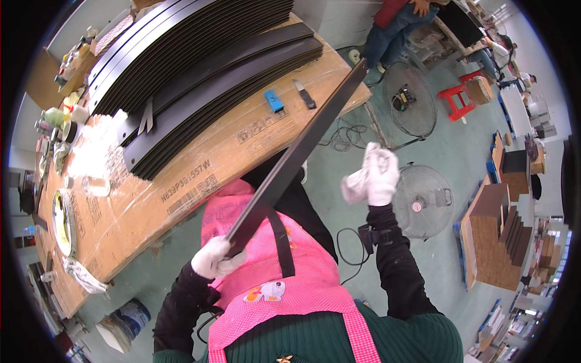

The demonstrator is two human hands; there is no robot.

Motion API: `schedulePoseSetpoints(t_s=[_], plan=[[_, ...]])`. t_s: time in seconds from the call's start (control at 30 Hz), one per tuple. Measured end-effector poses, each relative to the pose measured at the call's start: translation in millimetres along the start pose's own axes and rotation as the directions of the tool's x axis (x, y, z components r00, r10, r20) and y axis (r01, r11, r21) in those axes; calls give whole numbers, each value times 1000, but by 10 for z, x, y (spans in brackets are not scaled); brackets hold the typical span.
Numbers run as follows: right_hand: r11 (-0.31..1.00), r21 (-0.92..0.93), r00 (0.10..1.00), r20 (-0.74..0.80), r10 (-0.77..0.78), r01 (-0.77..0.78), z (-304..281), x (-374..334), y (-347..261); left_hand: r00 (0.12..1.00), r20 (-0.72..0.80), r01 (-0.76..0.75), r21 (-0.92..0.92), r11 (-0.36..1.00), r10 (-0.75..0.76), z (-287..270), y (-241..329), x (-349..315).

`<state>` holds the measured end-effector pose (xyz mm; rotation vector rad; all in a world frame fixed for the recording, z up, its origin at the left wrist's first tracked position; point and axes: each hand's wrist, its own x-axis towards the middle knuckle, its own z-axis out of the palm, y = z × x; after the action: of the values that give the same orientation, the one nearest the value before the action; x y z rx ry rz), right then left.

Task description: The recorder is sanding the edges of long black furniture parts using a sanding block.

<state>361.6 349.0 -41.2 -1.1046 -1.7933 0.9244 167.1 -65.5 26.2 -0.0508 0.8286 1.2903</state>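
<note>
My left hand point(218, 258), in a white glove, is closed round the near end of a long dark panel point(296, 151). The panel slants up and away to the right, its far end over the table's corner. Out to the right and apart from the panel, my white-gloved right hand point(383, 175) is closed on a bunched white cloth point(356, 184). On the cardboard-covered table point(242, 145) lie stacks of similar dark panels point(224, 91). A blue block point(273, 101) and a utility knife point(304, 95) lie between those panels and the one I hold.
Two round fans point(417, 202) stand on the floor to the right, with loose cables point(348, 136) nearby. Tape point(63, 222) and bottles point(75, 114) sit on the table's left. A red stool point(455, 101), stacked brown panels point(490, 230) and another person point(393, 33) are farther off.
</note>
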Motion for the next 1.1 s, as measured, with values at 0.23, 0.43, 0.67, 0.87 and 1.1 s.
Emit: schedulePoseSetpoints(t_s=[0.23, 0.43, 0.67, 0.87, 1.1], plan=[[900, 424, 804, 499, -324, 100, 199, -629, -1690, 882, 469, 360, -723, 589, 37, 70, -110, 431], [784, 383, 395, 705, -590, 488, 684, -1348, -2073, 863, -500, -402, -597, 694, 71, 975, 152, 447], [750, -172, 688, 564, -457, 639, 1091, 318, -1248, 992, -89, 6, -657, 754, -85, 271, -89, -121], [659, -693, 952, 278, -127, 291, 1381, 2116, -345, 985, -155, -39, -630, 775, -76, 404, 102, -51], [789, -606, 983, 66, 171, -96, 1690, 2891, 333, 990, -115, -42, -773, 633, -75, 129, -103, -110]])
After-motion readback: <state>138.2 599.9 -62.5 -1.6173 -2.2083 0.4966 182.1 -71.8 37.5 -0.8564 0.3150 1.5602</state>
